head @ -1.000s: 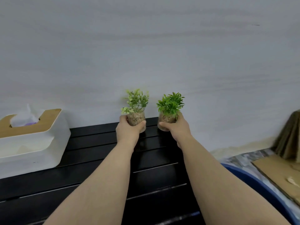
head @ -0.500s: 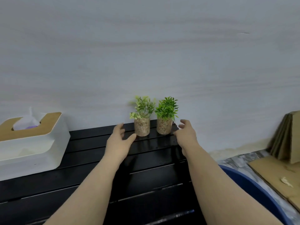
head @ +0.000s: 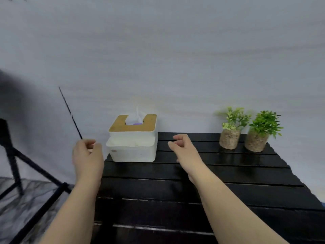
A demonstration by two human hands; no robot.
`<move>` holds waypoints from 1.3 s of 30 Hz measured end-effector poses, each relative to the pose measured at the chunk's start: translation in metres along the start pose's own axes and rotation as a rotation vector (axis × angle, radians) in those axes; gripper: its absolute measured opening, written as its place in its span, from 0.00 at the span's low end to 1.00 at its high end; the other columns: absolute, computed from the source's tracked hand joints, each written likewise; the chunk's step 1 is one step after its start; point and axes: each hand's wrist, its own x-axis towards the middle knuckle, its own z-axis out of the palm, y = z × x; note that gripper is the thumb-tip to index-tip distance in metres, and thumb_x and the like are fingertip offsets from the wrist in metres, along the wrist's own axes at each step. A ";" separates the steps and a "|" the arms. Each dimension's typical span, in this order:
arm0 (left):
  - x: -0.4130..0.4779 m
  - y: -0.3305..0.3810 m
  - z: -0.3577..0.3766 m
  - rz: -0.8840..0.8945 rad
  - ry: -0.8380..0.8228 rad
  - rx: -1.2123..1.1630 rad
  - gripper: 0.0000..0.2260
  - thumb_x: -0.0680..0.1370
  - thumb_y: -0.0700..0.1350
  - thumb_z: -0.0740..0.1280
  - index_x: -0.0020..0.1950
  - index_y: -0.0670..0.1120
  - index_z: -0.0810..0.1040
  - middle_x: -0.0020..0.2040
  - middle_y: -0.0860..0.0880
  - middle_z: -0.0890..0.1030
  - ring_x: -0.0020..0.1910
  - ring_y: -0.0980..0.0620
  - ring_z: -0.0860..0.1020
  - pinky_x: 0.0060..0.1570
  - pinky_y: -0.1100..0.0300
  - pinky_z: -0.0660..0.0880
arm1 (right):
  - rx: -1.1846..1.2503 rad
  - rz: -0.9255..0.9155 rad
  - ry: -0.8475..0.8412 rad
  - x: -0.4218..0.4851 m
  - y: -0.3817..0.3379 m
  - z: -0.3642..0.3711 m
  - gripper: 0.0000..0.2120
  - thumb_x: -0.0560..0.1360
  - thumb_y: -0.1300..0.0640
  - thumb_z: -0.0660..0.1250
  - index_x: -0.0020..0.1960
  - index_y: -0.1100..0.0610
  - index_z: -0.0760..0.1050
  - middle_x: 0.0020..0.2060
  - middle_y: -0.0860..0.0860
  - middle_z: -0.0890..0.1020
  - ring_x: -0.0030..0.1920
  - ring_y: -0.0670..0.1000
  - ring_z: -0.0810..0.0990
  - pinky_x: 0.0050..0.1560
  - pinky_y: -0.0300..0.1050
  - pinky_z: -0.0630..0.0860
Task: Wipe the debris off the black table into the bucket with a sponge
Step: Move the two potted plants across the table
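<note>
The black slatted table (head: 219, 173) fills the lower right of the head view. My left hand (head: 87, 154) hovers just left of a white tissue box (head: 132, 148) with a wooden lid, fingers loosely curled and holding nothing. To the right of the box, my right hand (head: 182, 148) hangs over the table, also empty with its fingers apart. Neither hand touches the box. I see no sponge and no debris on the dark slats, and the bucket is not clearly in view.
Two small potted plants (head: 230, 136) (head: 257, 140) stand side by side at the table's back right corner against the pale wall. A black metal frame (head: 35, 166) and a thin black rod (head: 70, 113) stand left of the table over a marbled floor.
My view has swung left. Both hands have left the two plant pots, which now stand on the table, and moved left to either side of the tissue box.
</note>
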 end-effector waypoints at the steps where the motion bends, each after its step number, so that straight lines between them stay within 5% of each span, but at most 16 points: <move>1: 0.015 0.004 0.000 0.001 0.012 0.041 0.08 0.72 0.50 0.61 0.49 0.52 0.72 0.53 0.46 0.76 0.50 0.45 0.75 0.49 0.49 0.72 | 0.015 -0.001 -0.036 0.004 -0.005 0.016 0.14 0.73 0.46 0.64 0.58 0.44 0.68 0.57 0.46 0.73 0.56 0.48 0.73 0.55 0.48 0.73; 6: 0.049 0.025 0.016 -0.323 -0.397 -0.066 0.23 0.78 0.59 0.54 0.70 0.51 0.61 0.70 0.47 0.66 0.67 0.44 0.66 0.62 0.50 0.64 | 0.167 0.056 -0.169 0.017 -0.022 0.059 0.29 0.73 0.38 0.62 0.70 0.37 0.55 0.72 0.44 0.61 0.70 0.52 0.63 0.69 0.55 0.64; 10: 0.032 0.031 0.017 -0.433 -0.686 -0.222 0.23 0.78 0.63 0.48 0.62 0.52 0.72 0.58 0.51 0.78 0.53 0.53 0.76 0.52 0.54 0.71 | 0.200 0.117 -0.257 0.014 -0.025 0.073 0.35 0.70 0.31 0.59 0.71 0.33 0.44 0.74 0.41 0.54 0.74 0.52 0.55 0.71 0.57 0.56; 14: 0.002 0.039 0.006 -0.319 -0.725 -0.196 0.22 0.78 0.63 0.48 0.61 0.56 0.73 0.51 0.57 0.81 0.49 0.58 0.78 0.46 0.57 0.74 | 0.261 0.118 -0.230 -0.001 -0.026 0.060 0.37 0.68 0.30 0.61 0.71 0.33 0.47 0.74 0.40 0.55 0.74 0.51 0.54 0.72 0.59 0.52; 17: -0.034 0.052 -0.006 -0.246 -0.826 -0.200 0.19 0.75 0.66 0.49 0.50 0.64 0.78 0.45 0.66 0.82 0.43 0.67 0.79 0.39 0.66 0.74 | 0.256 0.106 -0.210 -0.025 -0.020 0.028 0.38 0.64 0.27 0.61 0.70 0.33 0.51 0.74 0.39 0.58 0.74 0.48 0.56 0.73 0.61 0.52; 20: -0.081 0.064 -0.003 -0.236 -0.905 -0.219 0.19 0.72 0.69 0.53 0.57 0.66 0.73 0.53 0.65 0.80 0.51 0.66 0.78 0.47 0.62 0.74 | 0.261 0.104 -0.145 -0.061 -0.013 -0.015 0.37 0.63 0.26 0.61 0.69 0.33 0.56 0.72 0.38 0.62 0.73 0.47 0.58 0.73 0.61 0.53; 27: -0.191 0.104 0.040 -0.215 -1.060 -0.262 0.21 0.70 0.73 0.52 0.60 0.70 0.69 0.57 0.67 0.77 0.60 0.62 0.74 0.63 0.51 0.68 | 0.294 0.084 0.069 -0.130 0.001 -0.127 0.34 0.62 0.25 0.62 0.66 0.32 0.61 0.70 0.39 0.66 0.72 0.47 0.61 0.73 0.61 0.54; 33: -0.257 0.144 0.086 -0.203 -1.095 -0.363 0.18 0.65 0.75 0.54 0.51 0.74 0.70 0.50 0.72 0.78 0.47 0.73 0.76 0.52 0.61 0.68 | 0.314 0.050 0.191 -0.142 0.003 -0.204 0.35 0.58 0.24 0.62 0.63 0.34 0.66 0.68 0.41 0.69 0.70 0.48 0.63 0.72 0.61 0.56; 39: -0.288 0.147 0.122 -0.244 -1.105 -0.402 0.23 0.71 0.69 0.53 0.65 0.66 0.65 0.61 0.64 0.76 0.63 0.59 0.72 0.68 0.49 0.65 | 0.301 0.113 0.236 -0.134 0.022 -0.240 0.33 0.62 0.24 0.57 0.63 0.35 0.64 0.67 0.42 0.68 0.69 0.51 0.63 0.71 0.62 0.58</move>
